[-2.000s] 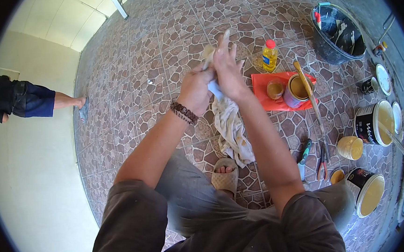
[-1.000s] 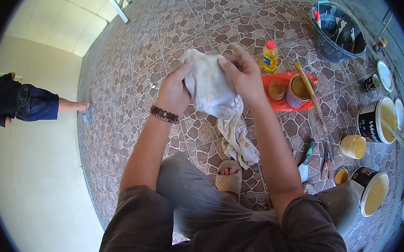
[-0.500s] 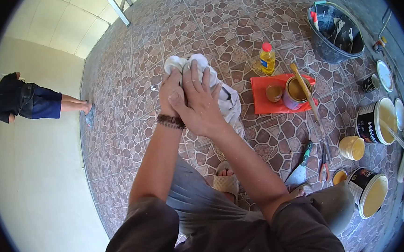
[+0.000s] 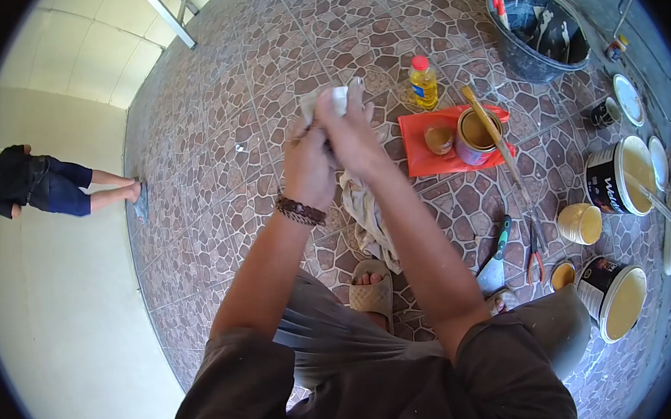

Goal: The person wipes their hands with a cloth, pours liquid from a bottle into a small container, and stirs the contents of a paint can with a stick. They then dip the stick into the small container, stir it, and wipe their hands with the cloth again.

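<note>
My left hand (image 4: 310,164), with a dark braided bracelet at the wrist, is closed round a white cloth (image 4: 339,100) in front of me. Against it, my right hand (image 4: 352,134) grips the same cloth, its fingers partly over the top. Part of the cloth shows between the fingers; the rest is hidden by the hands. Below them a long whitish part of cloth (image 4: 367,219) hangs or lies near my sandalled foot. Whether it joins the held part is hidden.
Right of my hands, a red sheet (image 4: 417,145) bears a jar and an open can (image 4: 476,131) with a brush across it. A yellow bottle (image 4: 424,86), black bucket (image 4: 531,56), scraper (image 4: 495,264), pliers (image 4: 535,264) and paint tubs stand around. A person (image 4: 46,183) stands left.
My hands have gone from lying flat over the bunched cloth to clasping it together, more of it now covered. The lower cloth part hangs narrower. The view has shifted slightly.
</note>
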The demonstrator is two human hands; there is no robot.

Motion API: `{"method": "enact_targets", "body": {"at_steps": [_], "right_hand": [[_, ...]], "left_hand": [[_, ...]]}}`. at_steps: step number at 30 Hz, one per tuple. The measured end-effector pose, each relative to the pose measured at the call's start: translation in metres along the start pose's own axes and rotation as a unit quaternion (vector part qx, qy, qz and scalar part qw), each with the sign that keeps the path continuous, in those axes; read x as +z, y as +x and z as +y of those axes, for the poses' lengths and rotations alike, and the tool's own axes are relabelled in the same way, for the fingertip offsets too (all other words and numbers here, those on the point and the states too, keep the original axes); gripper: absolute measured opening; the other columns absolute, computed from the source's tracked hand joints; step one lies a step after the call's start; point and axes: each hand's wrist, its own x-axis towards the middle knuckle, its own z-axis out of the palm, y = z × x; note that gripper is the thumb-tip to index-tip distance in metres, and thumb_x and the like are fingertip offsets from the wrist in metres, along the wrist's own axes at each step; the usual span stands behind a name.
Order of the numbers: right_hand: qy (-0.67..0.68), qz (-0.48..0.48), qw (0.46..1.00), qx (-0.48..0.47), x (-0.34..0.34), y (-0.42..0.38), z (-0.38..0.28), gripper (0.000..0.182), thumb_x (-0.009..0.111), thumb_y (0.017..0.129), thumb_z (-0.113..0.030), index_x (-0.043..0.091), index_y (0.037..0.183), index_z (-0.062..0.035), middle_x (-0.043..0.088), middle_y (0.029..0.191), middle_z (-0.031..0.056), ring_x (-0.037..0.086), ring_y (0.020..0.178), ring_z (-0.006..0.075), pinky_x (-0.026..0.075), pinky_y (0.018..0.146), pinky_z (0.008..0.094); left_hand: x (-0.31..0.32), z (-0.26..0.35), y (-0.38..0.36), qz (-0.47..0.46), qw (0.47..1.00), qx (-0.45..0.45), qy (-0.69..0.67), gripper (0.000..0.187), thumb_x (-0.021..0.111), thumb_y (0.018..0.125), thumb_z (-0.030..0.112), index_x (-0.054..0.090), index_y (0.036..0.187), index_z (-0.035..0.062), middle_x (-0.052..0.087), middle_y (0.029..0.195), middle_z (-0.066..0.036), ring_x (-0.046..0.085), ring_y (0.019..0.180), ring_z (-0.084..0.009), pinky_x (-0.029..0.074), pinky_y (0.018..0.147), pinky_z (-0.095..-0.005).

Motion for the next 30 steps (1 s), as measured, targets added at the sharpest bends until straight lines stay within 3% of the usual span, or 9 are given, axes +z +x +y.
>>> {"method": "enact_targets", "body": {"at_steps": [7, 8, 9, 11, 12, 16, 23, 26, 30], "right_hand": [[-0.060, -0.020, 0.995, -0.075, 0.002, 0.013, 0.011, 0.087, 0.031, 0.090, -0.069, 0.019, 0.149, -0.0069, 0.005, 0.156, 0.0198, -0.002, 0.142, 0.0432, 0.006, 0.113, 0.0574], [0.031, 0.029, 0.990, -0.137, -0.002, 0.028, 0.033, 0.068, 0.044, 0.094, -0.053, 0.034, 0.144, -0.0067, 0.031, 0.148, 0.0222, 0.030, 0.136, 0.0389, 0.025, 0.111, 0.0434], [0.031, 0.031, 0.989, -0.138, -0.013, 0.026, 0.039, 0.068, 0.044, 0.094, -0.053, 0.034, 0.144, -0.0067, 0.031, 0.148, 0.0222, 0.030, 0.136, 0.0389, 0.025, 0.111, 0.0434], [0.195, -0.086, 0.961, -0.176, -0.025, 0.024, 0.039, 0.056, 0.063, 0.090, -0.034, 0.047, 0.137, -0.0065, 0.059, 0.124, 0.0186, 0.059, 0.105, 0.0235, 0.043, 0.094, 0.0302], [0.204, -0.076, 0.961, -0.173, -0.019, 0.020, 0.036, 0.043, 0.072, 0.084, -0.021, 0.061, 0.122, -0.0039, 0.069, 0.094, 0.0069, 0.058, 0.075, 0.0099, 0.049, 0.073, 0.0264], [0.181, -0.007, 0.969, -0.169, -0.023, 0.018, 0.033, 0.021, 0.071, 0.085, -0.019, 0.071, 0.095, -0.0009, 0.067, 0.079, -0.0003, 0.056, 0.069, 0.0059, 0.047, 0.062, 0.0247], [0.360, -0.116, 0.921, -0.091, -0.042, 0.012, 0.016, 0.020, 0.065, 0.090, -0.016, 0.068, 0.100, 0.0015, 0.069, 0.086, 0.0037, 0.060, 0.076, 0.0076, 0.049, 0.067, 0.0237], [0.421, -0.157, 0.889, -0.084, -0.037, 0.011, 0.016, 0.020, 0.062, 0.091, -0.012, 0.066, 0.105, 0.0029, 0.069, 0.089, 0.0052, 0.063, 0.078, 0.0104, 0.052, 0.073, 0.0259], [0.463, -0.171, 0.867, -0.065, -0.037, 0.014, 0.022, 0.022, 0.060, 0.092, -0.010, 0.064, 0.110, 0.0025, 0.069, 0.095, 0.0076, 0.065, 0.084, 0.0123, 0.052, 0.076, 0.0276]], "left_hand": [[-0.023, 0.035, 0.019, -0.055, 0.997, -0.020, -0.051, 0.032, 0.046, 0.100, 0.023, 0.052, 0.120, -0.0006, 0.061, 0.117, -0.014, 0.060, 0.106, -0.0242, 0.048, 0.094, -0.0365], [-0.020, 0.040, 0.018, -0.061, 0.996, -0.022, -0.056, 0.033, 0.046, 0.100, 0.023, 0.052, 0.120, -0.0022, 0.060, 0.117, -0.015, 0.060, 0.107, -0.0244, 0.048, 0.094, -0.0369], [-0.017, 0.044, 0.016, -0.065, 0.996, -0.023, -0.060, 0.034, 0.045, 0.100, 0.023, 0.051, 0.120, -0.0039, 0.060, 0.117, -0.016, 0.060, 0.107, -0.0247, 0.048, 0.094, -0.0374], [-0.015, 0.053, 0.016, -0.027, 0.999, 0.009, -0.031, 0.034, 0.046, 0.099, 0.020, 0.050, 0.120, -0.0071, 0.060, 0.117, -0.017, 0.060, 0.108, -0.0249, 0.048, 0.095, -0.0379], [-0.017, 0.053, 0.017, -0.028, 0.999, -0.002, -0.038, 0.033, 0.047, 0.098, 0.018, 0.051, 0.119, -0.0075, 0.060, 0.117, -0.017, 0.060, 0.107, -0.0250, 0.048, 0.095, -0.0378], [-0.020, 0.054, 0.020, -0.001, 1.000, 0.014, -0.010, 0.023, 0.055, 0.094, 0.012, 0.056, 0.111, -0.0045, 0.064, 0.109, -0.015, 0.062, 0.102, -0.0232, 0.049, 0.091, -0.0353], [-0.035, 0.081, 0.011, 0.014, 1.000, 0.001, -0.016, 0.018, 0.058, 0.088, 0.012, 0.049, 0.073, 0.0104, 0.062, 0.085, -0.005, 0.061, 0.080, -0.0151, 0.047, 0.074, -0.0289], [-0.052, 0.084, 0.010, 0.002, 0.995, 0.032, -0.095, 0.017, 0.051, 0.090, 0.019, 0.059, 0.090, 0.0038, 0.064, 0.084, -0.006, 0.063, 0.086, -0.0198, 0.050, 0.078, -0.0361], [-0.060, 0.089, 0.009, -0.113, 0.987, -0.003, -0.115, 0.013, 0.058, 0.084, 0.020, 0.052, 0.079, 0.0099, 0.057, 0.080, -0.002, 0.058, 0.079, -0.0150, 0.047, 0.075, -0.0296]]}}
